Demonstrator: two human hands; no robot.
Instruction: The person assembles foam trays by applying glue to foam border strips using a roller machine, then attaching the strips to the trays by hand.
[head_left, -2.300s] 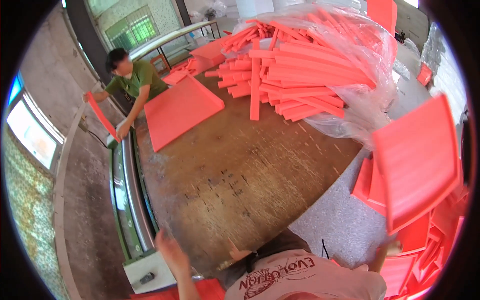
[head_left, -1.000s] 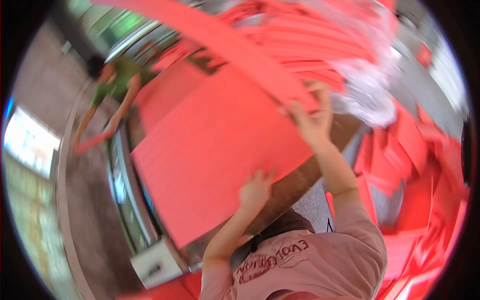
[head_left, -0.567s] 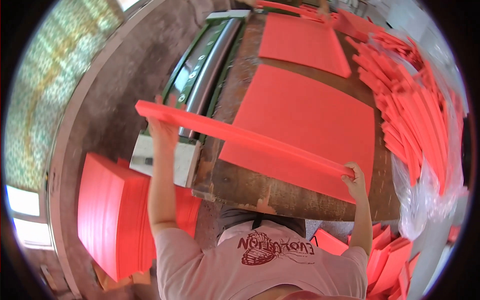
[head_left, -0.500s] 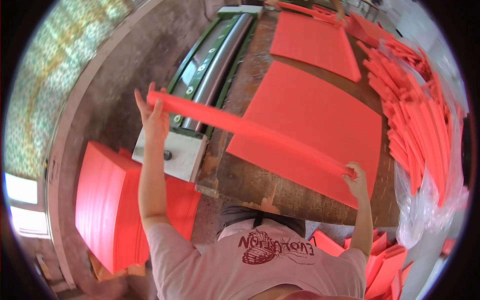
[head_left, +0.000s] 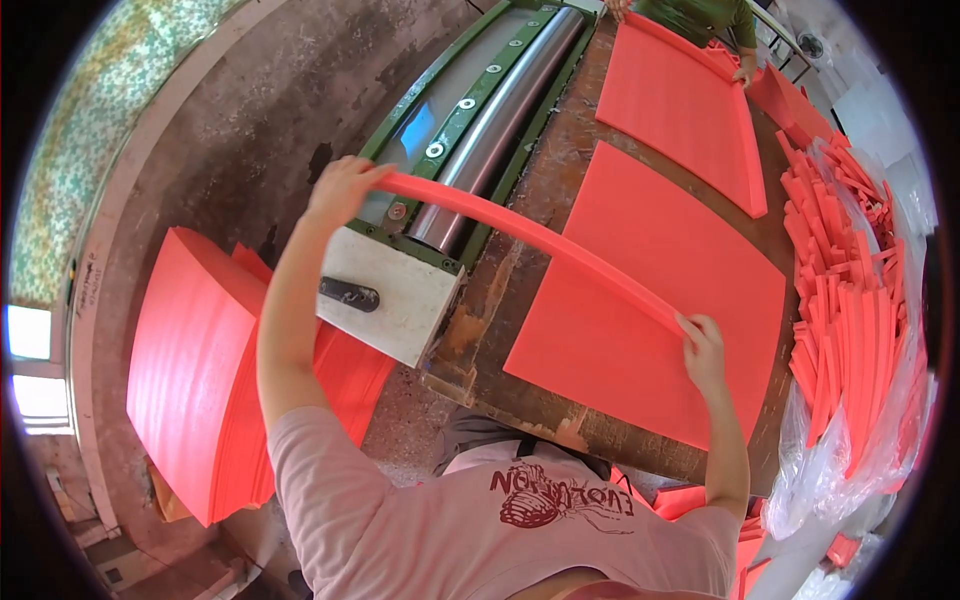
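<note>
My left hand (head_left: 340,188) and my right hand (head_left: 700,345) each grip one end of a long, thin orange-red foam strip (head_left: 520,233), held in the air and bowed upward. It spans from above the green roller machine (head_left: 480,110) to above a large orange-red foam sheet (head_left: 660,290) lying flat on the worn wooden table (head_left: 500,310). A second foam sheet (head_left: 690,110) lies farther along the table, where another person's hand (head_left: 745,68) touches it.
A stack of orange-red foam sheets (head_left: 190,370) stands on the floor at my left. A heap of cut foam strips (head_left: 850,290) in clear plastic lies at the right. A white box (head_left: 390,290) caps the machine's near end.
My view has swung from the far table toward the machine. I lifted a big sheet, and now hold only a narrow strip, with my left hand moved farther left over the machine.
</note>
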